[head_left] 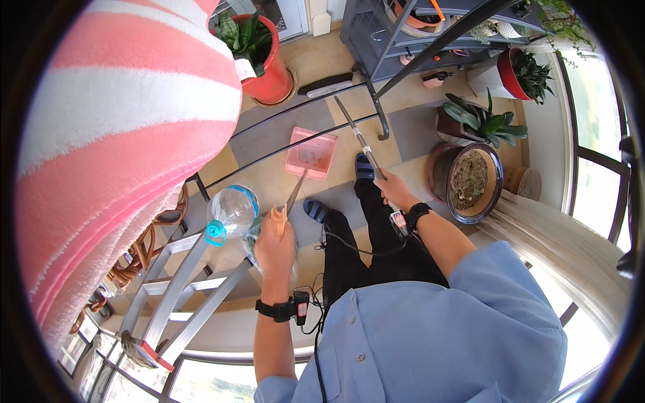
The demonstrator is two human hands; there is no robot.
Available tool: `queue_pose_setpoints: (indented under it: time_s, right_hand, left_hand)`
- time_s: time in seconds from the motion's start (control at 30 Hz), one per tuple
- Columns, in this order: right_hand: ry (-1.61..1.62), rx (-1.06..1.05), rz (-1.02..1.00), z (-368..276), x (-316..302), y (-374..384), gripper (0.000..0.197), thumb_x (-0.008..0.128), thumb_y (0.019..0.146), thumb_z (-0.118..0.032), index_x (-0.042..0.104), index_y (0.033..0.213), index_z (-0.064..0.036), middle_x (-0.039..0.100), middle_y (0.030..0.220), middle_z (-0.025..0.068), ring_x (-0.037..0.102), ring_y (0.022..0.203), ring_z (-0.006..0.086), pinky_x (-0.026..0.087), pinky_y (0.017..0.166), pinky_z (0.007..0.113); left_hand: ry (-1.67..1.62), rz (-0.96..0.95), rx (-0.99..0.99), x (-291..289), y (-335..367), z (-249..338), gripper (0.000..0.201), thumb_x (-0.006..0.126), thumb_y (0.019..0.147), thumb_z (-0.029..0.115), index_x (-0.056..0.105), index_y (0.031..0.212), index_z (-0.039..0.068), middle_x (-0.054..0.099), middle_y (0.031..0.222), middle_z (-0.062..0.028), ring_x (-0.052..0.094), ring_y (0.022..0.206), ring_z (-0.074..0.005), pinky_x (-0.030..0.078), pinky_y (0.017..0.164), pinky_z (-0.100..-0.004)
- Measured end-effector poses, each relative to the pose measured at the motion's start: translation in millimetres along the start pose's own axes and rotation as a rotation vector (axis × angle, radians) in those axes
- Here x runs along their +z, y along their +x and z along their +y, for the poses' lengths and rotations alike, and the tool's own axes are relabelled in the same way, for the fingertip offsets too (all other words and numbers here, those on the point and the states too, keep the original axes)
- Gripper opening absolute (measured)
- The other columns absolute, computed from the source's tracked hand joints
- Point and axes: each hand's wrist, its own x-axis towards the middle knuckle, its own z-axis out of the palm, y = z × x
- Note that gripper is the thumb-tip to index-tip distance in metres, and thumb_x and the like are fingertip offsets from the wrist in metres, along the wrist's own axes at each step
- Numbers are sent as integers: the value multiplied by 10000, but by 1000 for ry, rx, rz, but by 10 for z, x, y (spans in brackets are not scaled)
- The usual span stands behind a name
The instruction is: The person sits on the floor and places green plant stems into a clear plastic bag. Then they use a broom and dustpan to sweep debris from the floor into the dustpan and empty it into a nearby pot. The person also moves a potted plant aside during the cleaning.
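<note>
My left hand [274, 247] is closed around the tan top end of a dustpan's long handle. The pink dustpan [325, 144] sits low near the floor ahead of my feet, with some small bits in it that I cannot make out. In my right hand [395, 191] is the metal pole of a broom [349, 121], slanting away from me. Its dark, wide broom head [329, 85] lies on the floor beyond the rack's bars, past the dustpan. Both wrists wear black straps with small devices and cables.
A dark metal rack [269, 158] crosses in front, and a pink-and-white striped blanket [134, 101] hangs at the left. Near my left arm are a large clear bottle [232, 209] and an aluminium ladder [176, 289]. Potted plants [480, 121] and a soil-filled pot [470, 181] stand right.
</note>
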Motion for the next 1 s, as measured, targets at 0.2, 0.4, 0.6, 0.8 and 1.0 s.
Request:
queue_pose_setpoints:
  time_s: [0.2, 0.4, 0.6, 0.8, 1.0]
  right_hand:
    - [248, 97, -117, -72, 122, -581, 638, 490, 909, -184, 246, 1483, -46, 512, 625, 46, 508, 446, 146, 454, 452, 296]
    - [-7, -50, 8, -66, -85, -614, 572, 489, 896, -182, 362, 1438, -55, 523, 607, 65, 523, 427, 162, 469, 437, 321]
    - [14, 82, 60, -88, -47, -178, 536, 493, 891, -198, 410, 1413, -111, 535, 628, 61, 535, 449, 167, 468, 435, 325]
    - [622, 158, -159, -187, -175, -770, 598, 502, 924, -229, 295, 1480, -154, 508, 647, 14, 501, 471, 125, 408, 400, 272]
    - [156, -1, 8, -198, -212, -567, 561, 490, 919, -193, 345, 1441, -48, 501, 597, 32, 509, 452, 141, 443, 434, 295]
  left_hand:
    - [3, -12, -5, -44, 144, 111, 341, 592, 830, 182, 592, 1122, 6, 660, 908, -223, 649, 843, -382, 507, 737, -409]
    - [-35, 24, 48, -14, 208, 71, 318, 596, 824, 173, 596, 1103, 20, 658, 898, -221, 642, 833, -389, 506, 733, -419]
    - [-27, 31, 61, 0, 212, 57, 310, 601, 820, 176, 590, 1102, 48, 658, 887, -209, 635, 818, -404, 509, 721, -443]
    - [-29, 10, 4, -21, 208, 123, 342, 595, 821, 142, 594, 1126, -12, 658, 952, -230, 647, 884, -374, 503, 773, -394]
    - [-15, -10, -7, -21, 202, 102, 351, 592, 830, 169, 584, 1141, 6, 657, 928, -233, 644, 861, -388, 502, 749, -418]
